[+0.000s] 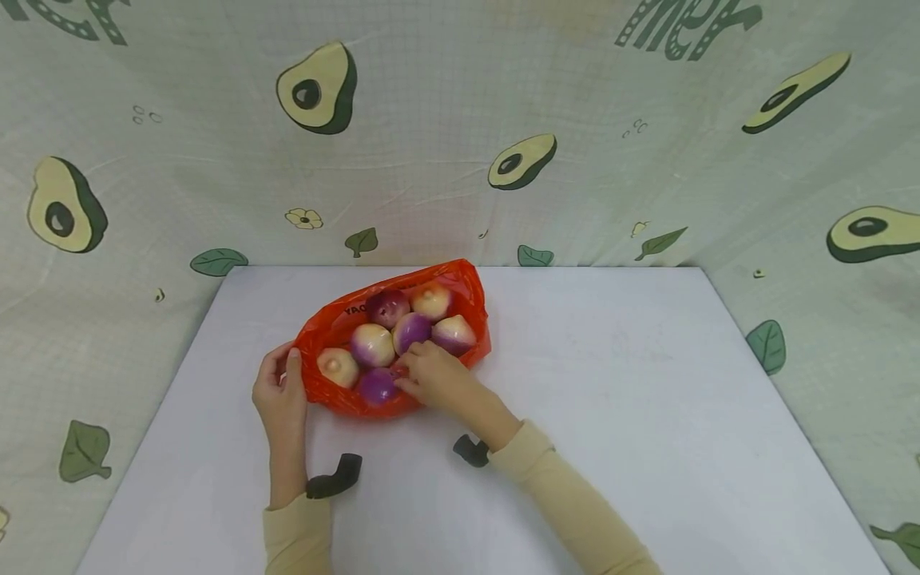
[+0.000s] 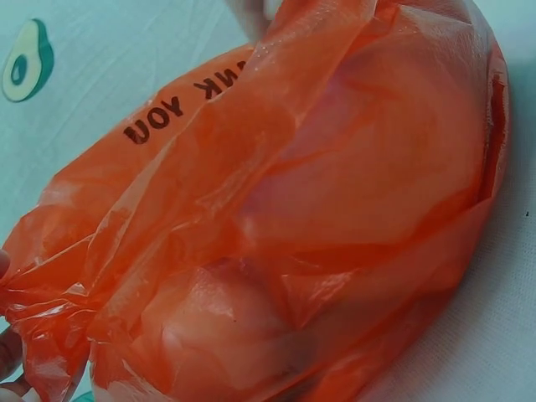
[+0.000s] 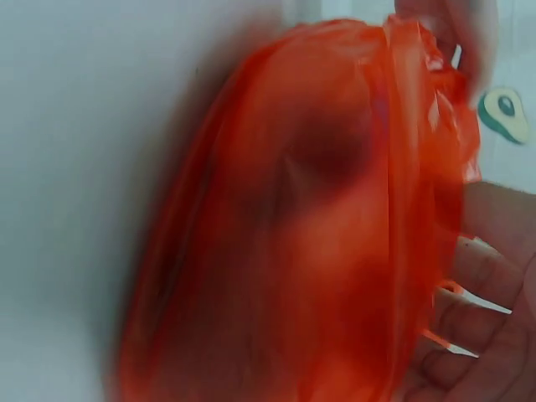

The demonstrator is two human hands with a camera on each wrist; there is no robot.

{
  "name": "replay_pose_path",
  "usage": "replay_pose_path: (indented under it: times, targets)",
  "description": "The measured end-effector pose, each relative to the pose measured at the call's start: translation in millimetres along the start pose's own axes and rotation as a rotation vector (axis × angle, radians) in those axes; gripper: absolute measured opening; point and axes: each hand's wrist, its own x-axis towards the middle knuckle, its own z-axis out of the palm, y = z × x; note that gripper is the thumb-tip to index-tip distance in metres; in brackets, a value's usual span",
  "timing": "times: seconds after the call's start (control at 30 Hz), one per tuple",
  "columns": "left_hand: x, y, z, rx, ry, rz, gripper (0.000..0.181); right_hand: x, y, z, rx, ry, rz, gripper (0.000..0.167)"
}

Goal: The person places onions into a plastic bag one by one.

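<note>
A red plastic bag (image 1: 474, 279) lies with its mouth spread wide on the white table. Several purple-and-white onions (image 1: 372, 345) sit inside it. At the bag's left end, my left hand (image 1: 282, 387) pinches the gathered rim between thumb and fingers. My right hand (image 1: 440, 375) reaches over the front rim, and its bent fingers grip a fold of the plastic close to the onions. In the right wrist view, bits of red plastic show between the right hand's fingers (image 3: 477, 276). The left wrist view shows the bag's side (image 2: 226, 209) with rounded onion shapes pressing through the film.
The white table (image 1: 611, 383) extends to both sides of the bag. Behind it hangs a pale cloth (image 1: 431, 104) printed with avocados and leaves. Black curved pieces (image 1: 336, 477) sit near both wrists.
</note>
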Motion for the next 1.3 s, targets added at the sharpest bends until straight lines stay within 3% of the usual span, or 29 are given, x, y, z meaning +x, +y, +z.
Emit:
replay_pose_path:
  times: [0.07, 0.23, 0.57, 0.73, 0.87, 1.0, 1.3]
  targets:
    - [-0.1, 0.4, -0.3, -0.005, 0.0, 0.001, 0.039, 2.6, -5, 3, 0.019, -0.024, 0.033, 0.029]
    - [-0.5, 0.9, -0.9, -0.013, -0.006, -0.001, 0.038, 9.4, -17, 12, -0.076, -0.069, 0.034, 0.041]
    - [1.5, -1.0, 0.7, -0.018, 0.001, -0.003, 0.037, 16.8, -16, 14, -0.111, -0.104, -0.063, 0.036]
    - [4.2, 0.0, 0.2, 0.002, 0.003, 0.004, 0.037, 18.3, -12, 12, -0.088, -0.121, -0.029, 0.036]
    - [13.0, 3.1, -1.1, 0.032, -0.013, 0.035, 0.037, 19.5, -10, 13, -0.013, -0.132, 0.027, 0.038]
    - [27.0, 7.7, -0.8, 0.082, -0.067, 0.027, 0.037, 20.0, -10, 13, 0.036, -0.104, 0.047, 0.039]
    - [65.7, 17.5, 7.6, 0.16, -0.215, 0.018, 0.039, 16.1, -3, 8, 0.042, 0.072, 0.028, 0.031]
